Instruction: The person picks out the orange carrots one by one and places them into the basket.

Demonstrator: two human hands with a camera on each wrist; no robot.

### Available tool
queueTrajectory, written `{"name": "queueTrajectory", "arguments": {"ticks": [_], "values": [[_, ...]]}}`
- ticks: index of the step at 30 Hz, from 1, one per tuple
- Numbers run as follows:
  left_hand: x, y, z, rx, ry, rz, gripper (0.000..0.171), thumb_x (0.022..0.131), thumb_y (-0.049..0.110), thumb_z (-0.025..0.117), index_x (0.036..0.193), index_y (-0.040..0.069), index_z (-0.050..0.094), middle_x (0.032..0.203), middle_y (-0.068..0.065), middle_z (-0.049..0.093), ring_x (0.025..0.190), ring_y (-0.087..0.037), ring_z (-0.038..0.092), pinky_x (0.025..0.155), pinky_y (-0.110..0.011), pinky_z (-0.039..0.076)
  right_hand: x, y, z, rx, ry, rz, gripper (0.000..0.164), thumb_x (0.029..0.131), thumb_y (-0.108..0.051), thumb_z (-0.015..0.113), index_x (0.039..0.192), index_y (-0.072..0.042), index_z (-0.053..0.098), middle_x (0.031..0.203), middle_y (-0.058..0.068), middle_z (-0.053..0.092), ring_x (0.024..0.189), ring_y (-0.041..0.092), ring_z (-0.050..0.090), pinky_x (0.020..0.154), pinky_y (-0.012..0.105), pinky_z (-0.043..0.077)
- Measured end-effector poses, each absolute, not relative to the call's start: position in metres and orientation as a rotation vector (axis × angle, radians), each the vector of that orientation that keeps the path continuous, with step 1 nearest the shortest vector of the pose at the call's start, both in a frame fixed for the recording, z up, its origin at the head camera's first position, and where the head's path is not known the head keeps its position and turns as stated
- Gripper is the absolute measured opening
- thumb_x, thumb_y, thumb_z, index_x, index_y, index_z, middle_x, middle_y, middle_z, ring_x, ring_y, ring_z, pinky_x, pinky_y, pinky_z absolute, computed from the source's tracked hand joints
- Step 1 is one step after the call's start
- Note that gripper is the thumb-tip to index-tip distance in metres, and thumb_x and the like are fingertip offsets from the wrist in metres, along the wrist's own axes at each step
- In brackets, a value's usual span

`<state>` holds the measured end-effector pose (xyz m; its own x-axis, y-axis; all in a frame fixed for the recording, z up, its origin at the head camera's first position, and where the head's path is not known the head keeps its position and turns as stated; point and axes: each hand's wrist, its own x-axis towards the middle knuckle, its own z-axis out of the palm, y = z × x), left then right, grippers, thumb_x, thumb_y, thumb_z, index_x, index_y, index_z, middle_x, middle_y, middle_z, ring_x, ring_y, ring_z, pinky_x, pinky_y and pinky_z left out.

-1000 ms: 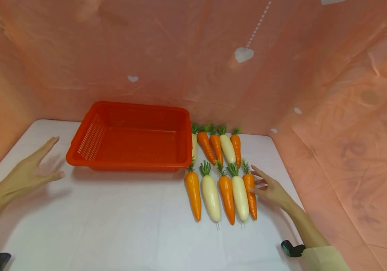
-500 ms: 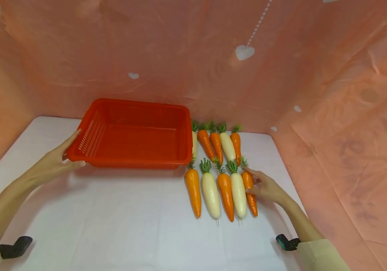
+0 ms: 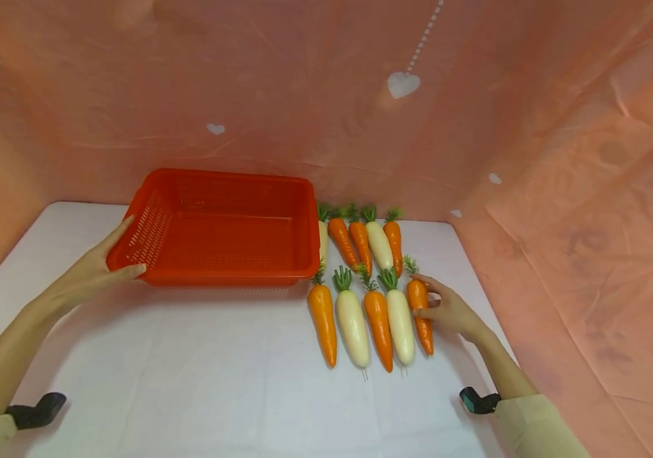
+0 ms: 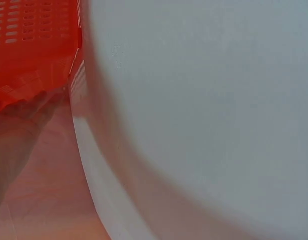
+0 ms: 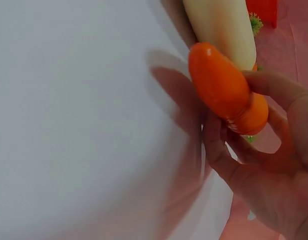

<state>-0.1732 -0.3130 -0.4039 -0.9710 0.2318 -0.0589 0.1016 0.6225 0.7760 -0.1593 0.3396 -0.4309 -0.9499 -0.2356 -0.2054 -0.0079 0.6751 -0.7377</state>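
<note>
1. Left hand (image 3: 93,272) grips the red basket (image 3: 234,278) by its left end, above the white table (image 3: 206,369).
2. Right hand (image 3: 451,312) pinches the front row's rightmost orange carrot (image 3: 418,295), beside a white radish (image 3: 400,327).

Orange carrot (image 3: 418,297) in right hand (image 3: 453,313)

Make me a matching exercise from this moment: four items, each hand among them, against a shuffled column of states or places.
Column one
1. Red plastic basket
2. Person's left hand
3. Person's right hand
4. Two smooth, long, pale-white radishes in the near row

Column two
A. Each between two tapered orange carrots
B. At the basket's left end
C. Perforated walls
D. Pinching the near row's rightmost carrot

Right pairs: 1-C, 2-B, 3-D, 4-A
</note>
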Motion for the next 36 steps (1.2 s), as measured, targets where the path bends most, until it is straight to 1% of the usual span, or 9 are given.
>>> {"name": "queueTrajectory", "arguments": {"ticks": [5, 10, 12, 16, 20, 23, 28, 33, 36], "values": [[-0.175, -0.313, -0.404, 0.241, 2.668, 1.286, 0.097, 0.095, 0.032, 0.063, 0.157, 0.035, -0.012, 0.162, -0.027, 0.003, 0.136, -0.057, 0.019, 0.098, -0.079, 0.028, -0.163, 0.340, -0.423, -0.175, 2.565, -1.236, 0.077, 0.088, -0.021, 0.076, 0.154, -0.019, 0.036, 0.149, 0.022, 0.040, 0.128, 0.047, 0.046, 0.099, 0.053, 0.050], [-0.176, -0.313, -0.403, 0.232, 2.634, 1.312, 0.098, 0.095, 0.033, 0.063, 0.157, 0.035, -0.013, 0.163, -0.026, 0.001, 0.138, -0.057, 0.015, 0.097, -0.079, 0.028, -0.171, 0.338, -0.410, -0.145, 2.539, -1.305, 0.081, 0.088, -0.023, 0.077, 0.156, -0.021, 0.033, 0.150, 0.023, 0.039, 0.132, 0.046, 0.043, 0.094, 0.048, 0.053], [-0.176, -0.313, -0.403, 0.227, 2.629, 1.320, 0.098, 0.095, 0.032, 0.064, 0.157, 0.035, -0.012, 0.163, -0.024, 0.000, 0.139, -0.057, 0.013, 0.098, -0.080, 0.025, -0.175, 0.335, -0.406, -0.139, 2.525, -1.329, 0.081, 0.088, -0.023, 0.077, 0.156, -0.021, 0.032, 0.149, 0.024, 0.039, 0.131, 0.044, 0.045, 0.091, 0.044, 0.056], [-0.174, -0.313, -0.404, 0.209, 2.605, 1.346, 0.099, 0.095, 0.032, 0.065, 0.158, 0.034, -0.012, 0.164, -0.024, -0.001, 0.140, -0.056, 0.012, 0.098, -0.080, 0.024, -0.184, 0.328, -0.399, -0.151, 2.491, -1.374, 0.082, 0.089, -0.023, 0.076, 0.157, -0.023, 0.030, 0.148, 0.025, 0.041, 0.121, 0.040, 0.056, 0.083, 0.037, 0.059], [-0.173, -0.312, -0.406, 0.194, 2.582, 1.365, 0.101, 0.095, 0.032, 0.066, 0.158, 0.032, -0.013, 0.163, -0.024, -0.002, 0.140, -0.056, 0.011, 0.098, -0.080, 0.026, -0.195, 0.320, -0.392, -0.163, 2.466, -1.403, 0.083, 0.089, -0.022, 0.076, 0.158, -0.026, 0.029, 0.146, 0.026, 0.044, 0.108, 0.035, 0.064, 0.077, 0.038, 0.061], [-0.174, -0.311, -0.407, 0.197, 2.577, 1.362, 0.101, 0.095, 0.032, 0.066, 0.157, 0.032, -0.014, 0.164, -0.024, -0.002, 0.140, -0.055, 0.011, 0.099, -0.079, 0.026, -0.203, 0.312, -0.387, -0.164, 2.453, -1.420, 0.082, 0.089, -0.022, 0.076, 0.157, -0.027, 0.030, 0.145, 0.026, 0.044, 0.104, 0.034, 0.066, 0.073, 0.041, 0.061], [-0.176, -0.310, -0.406, 0.186, 2.583, 1.338, 0.102, 0.095, 0.034, 0.065, 0.157, 0.032, -0.015, 0.163, -0.025, 0.000, 0.140, -0.056, 0.013, 0.099, -0.079, 0.026, -0.215, 0.295, -0.378, -0.200, 2.444, -1.419, 0.083, 0.088, -0.028, 0.077, 0.157, -0.029, 0.031, 0.147, 0.023, 0.044, 0.110, 0.035, 0.064, 0.074, 0.040, 0.061], [-0.177, -0.311, -0.405, 0.184, 2.582, 1.340, 0.101, 0.095, 0.035, 0.065, 0.156, 0.035, -0.016, 0.164, -0.024, -0.002, 0.140, -0.056, 0.013, 0.099, -0.079, 0.027, -0.227, 0.275, -0.367, -0.252, 2.468, -1.405, 0.084, 0.088, -0.030, 0.077, 0.158, -0.029, 0.030, 0.146, 0.023, 0.046, 0.116, 0.035, 0.062, 0.077, 0.039, 0.061], [-0.176, -0.311, -0.404, 0.189, 2.576, 1.354, 0.101, 0.095, 0.034, 0.065, 0.156, 0.036, -0.016, 0.164, -0.024, -0.002, 0.139, -0.056, 0.013, 0.099, -0.079, 0.027, -0.233, 0.261, -0.359, -0.294, 2.479, -1.410, 0.083, 0.088, -0.029, 0.077, 0.157, -0.031, 0.030, 0.146, 0.022, 0.047, 0.113, 0.035, 0.063, 0.078, 0.043, 0.060]]}}
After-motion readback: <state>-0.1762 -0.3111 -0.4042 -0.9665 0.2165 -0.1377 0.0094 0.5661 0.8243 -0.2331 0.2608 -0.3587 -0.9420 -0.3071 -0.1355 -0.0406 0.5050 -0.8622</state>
